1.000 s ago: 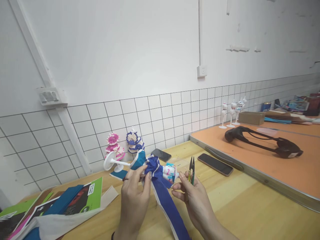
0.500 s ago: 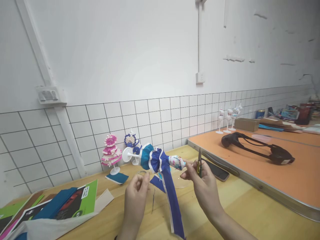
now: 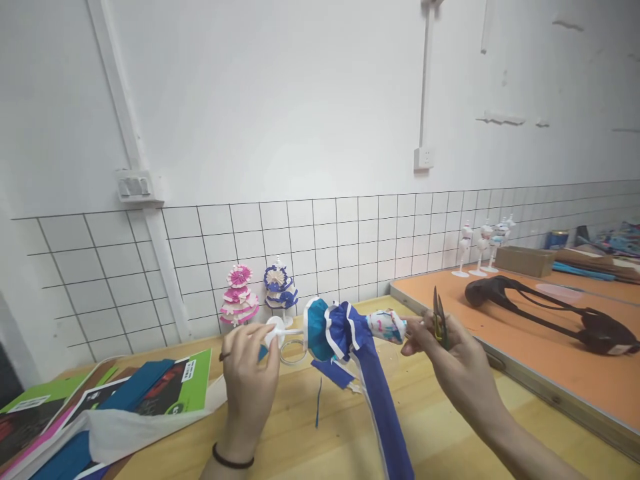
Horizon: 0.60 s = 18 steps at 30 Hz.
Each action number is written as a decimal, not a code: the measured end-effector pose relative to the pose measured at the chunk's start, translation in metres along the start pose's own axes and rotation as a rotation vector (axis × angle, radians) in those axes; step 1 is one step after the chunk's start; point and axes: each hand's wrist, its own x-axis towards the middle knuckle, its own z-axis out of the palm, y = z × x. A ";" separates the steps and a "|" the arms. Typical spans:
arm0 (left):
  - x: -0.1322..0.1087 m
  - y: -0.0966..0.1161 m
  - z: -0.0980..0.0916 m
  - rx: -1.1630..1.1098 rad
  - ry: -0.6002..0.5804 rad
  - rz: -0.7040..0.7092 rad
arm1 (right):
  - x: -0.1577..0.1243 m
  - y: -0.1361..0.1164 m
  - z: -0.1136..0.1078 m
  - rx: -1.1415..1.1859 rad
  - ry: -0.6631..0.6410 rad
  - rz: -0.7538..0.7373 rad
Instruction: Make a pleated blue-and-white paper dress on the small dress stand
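Observation:
A miniature dress form point(image 3: 384, 326) with a printed body lies sideways in the air between my hands. Teal and dark blue ruffles with white edges wrap its lower part, and a long blue fabric strip point(image 3: 387, 420) hangs from them. The fingers of my left hand point(image 3: 250, 370) are closed at the form's white round base, partly covering it. My right hand point(image 3: 460, 357) pinches the opposite end of the form and also keeps a small pair of scissors point(image 3: 440, 320) in its grip, blades upward.
Two dressed forms, one pink point(image 3: 239, 297) and one blue and cream point(image 3: 280, 287), stand by the tiled wall. Packets and fabric point(image 3: 145, 390) lie at left. Blue scraps point(image 3: 333, 373) and a ring point(image 3: 293, 352) are on the wooden table. The orange table point(image 3: 535, 333) bears a black strap-like object point(image 3: 540, 310).
My left hand has moved up to the form's base and taken hold of it; before, it was below and apart. The view has turned slightly left.

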 end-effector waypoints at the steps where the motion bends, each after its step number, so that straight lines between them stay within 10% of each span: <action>1: 0.001 0.001 -0.002 0.071 -0.075 0.171 | 0.001 0.000 -0.002 -0.016 -0.001 -0.001; 5: -0.003 0.005 0.002 0.191 -0.309 0.460 | -0.003 0.002 -0.004 -0.023 -0.021 0.017; 18: -0.014 -0.018 0.018 0.245 -0.497 0.479 | 0.004 0.018 -0.015 -0.047 -0.302 0.116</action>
